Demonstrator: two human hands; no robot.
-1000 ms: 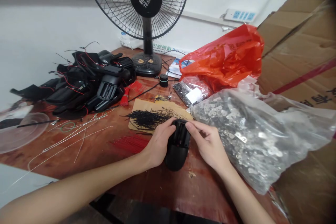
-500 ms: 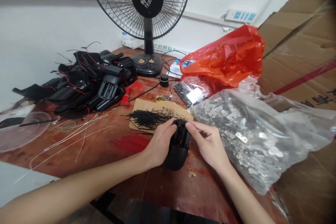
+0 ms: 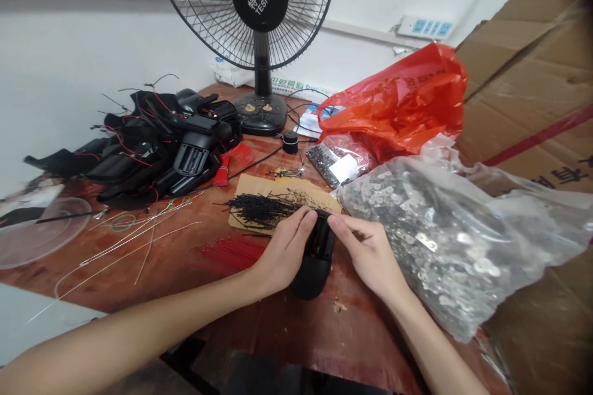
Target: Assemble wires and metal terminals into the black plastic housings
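Observation:
Between my two hands is a black plastic housing (image 3: 311, 276) with an open battery compartment, its rounded end toward me. My left hand (image 3: 285, 250) grips its left side, the thumb at the top edge of the compartment. My right hand (image 3: 365, 250) pinches the upper right corner with thumb and fingers. Whether a small part sits under the thumbs cannot be made out. Just beyond lies a bundle of short black wires (image 3: 259, 208) on a piece of brown cardboard (image 3: 243, 186). Red wires (image 3: 231, 253) are spread on the table left of my left hand.
A pile of similar black housings with wires (image 3: 157, 142) is at the left. A fan (image 3: 262, 74) stands behind. On the right are a clear bag of metal tabs (image 3: 440, 247), a red plastic bag (image 3: 398, 105) and a cardboard box (image 3: 532, 86). A clear plastic lid (image 3: 69, 222) lies far left.
My left thumb has shifted slightly right along the top edge of the housing, covering more of the compartment. My right hand has hardly moved.

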